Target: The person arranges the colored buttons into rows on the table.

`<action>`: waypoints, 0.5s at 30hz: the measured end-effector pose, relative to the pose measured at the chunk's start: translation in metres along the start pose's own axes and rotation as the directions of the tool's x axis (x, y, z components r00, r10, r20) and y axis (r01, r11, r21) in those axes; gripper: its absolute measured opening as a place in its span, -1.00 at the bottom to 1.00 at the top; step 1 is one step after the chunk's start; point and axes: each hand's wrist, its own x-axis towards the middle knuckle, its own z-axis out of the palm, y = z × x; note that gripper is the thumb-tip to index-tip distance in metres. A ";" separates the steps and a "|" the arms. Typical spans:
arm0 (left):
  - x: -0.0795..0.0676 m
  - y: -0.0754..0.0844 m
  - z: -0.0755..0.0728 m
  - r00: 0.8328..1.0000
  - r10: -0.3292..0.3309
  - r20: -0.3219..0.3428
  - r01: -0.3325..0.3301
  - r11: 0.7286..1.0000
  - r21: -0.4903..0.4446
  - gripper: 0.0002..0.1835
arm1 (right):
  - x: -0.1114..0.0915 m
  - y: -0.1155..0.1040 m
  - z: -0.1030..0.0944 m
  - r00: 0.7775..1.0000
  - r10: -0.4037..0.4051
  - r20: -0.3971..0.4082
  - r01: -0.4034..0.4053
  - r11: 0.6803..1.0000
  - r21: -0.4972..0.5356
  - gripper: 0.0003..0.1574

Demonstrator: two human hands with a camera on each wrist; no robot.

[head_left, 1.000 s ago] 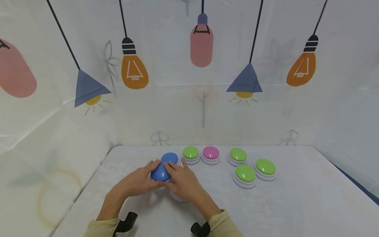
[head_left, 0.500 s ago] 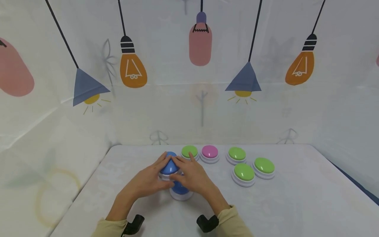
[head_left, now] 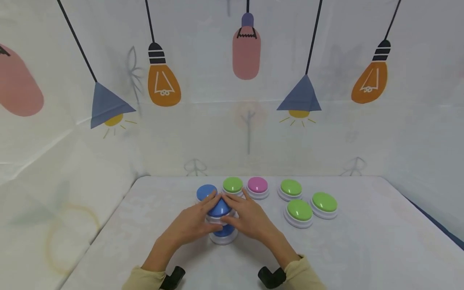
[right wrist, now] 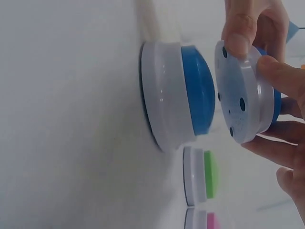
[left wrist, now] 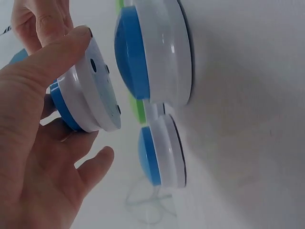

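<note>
Both of my hands hold one blue push button with a white base [head_left: 220, 209] just above a second blue button [head_left: 224, 240] standing on the table. My left hand [head_left: 192, 222] grips its left side and my right hand [head_left: 251, 217] its right, thumbs at the near edge of the base. The right wrist view shows the underside of the held button [right wrist: 238, 95], with dark round feet, tilted over the dome of the lower button [right wrist: 164, 95]; a narrow gap seems to lie between them. A third blue button [head_left: 206, 191] stands behind, partly covered by my left fingers.
A green button [head_left: 233, 184] and a pink button [head_left: 257, 185] stand side by side at the back. Farther right are three green buttons, the nearest one [head_left: 299, 210] beside another [head_left: 324, 202]. White table surface [head_left: 355, 249] extends to the right; a printed cloth hangs behind.
Both hands have moved right with the held blue button, from beside the lower blue button to above it. The back blue button has come more into view.
</note>
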 end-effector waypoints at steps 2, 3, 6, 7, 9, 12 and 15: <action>0.002 0.005 0.003 1.000 0.010 -0.007 -0.009 1.000 0.025 -0.07 | -0.005 0.003 -0.003 1.000 -0.001 -0.012 0.002 1.000 0.008 -0.16; 0.004 0.008 0.004 1.000 0.020 -0.011 -0.019 0.999 0.035 -0.07 | -0.008 0.004 -0.005 1.000 0.002 -0.022 -0.002 1.000 0.011 -0.16; 0.009 0.016 0.009 0.997 0.068 -0.022 -0.067 0.995 0.070 -0.08 | -0.018 0.008 -0.009 0.999 0.018 -0.052 -0.017 1.000 0.023 -0.15; 0.011 0.018 0.010 0.996 0.087 -0.025 -0.085 0.993 0.081 -0.08 | -0.022 0.010 -0.010 0.998 0.027 -0.056 -0.025 0.999 0.025 -0.15; 0.014 0.023 0.014 0.993 0.118 -0.027 -0.115 0.989 0.096 -0.08 | -0.027 0.013 -0.011 0.998 0.031 -0.061 -0.030 0.999 0.016 -0.14; 0.017 0.028 0.020 0.989 0.149 -0.026 -0.144 0.981 0.127 -0.09 | -0.035 0.018 -0.013 0.998 0.031 -0.060 -0.030 0.999 0.011 -0.13; 0.019 0.033 0.026 0.985 0.169 -0.022 -0.165 0.977 0.136 -0.10 | -0.043 0.023 -0.014 0.997 0.038 -0.060 -0.038 0.999 0.003 -0.13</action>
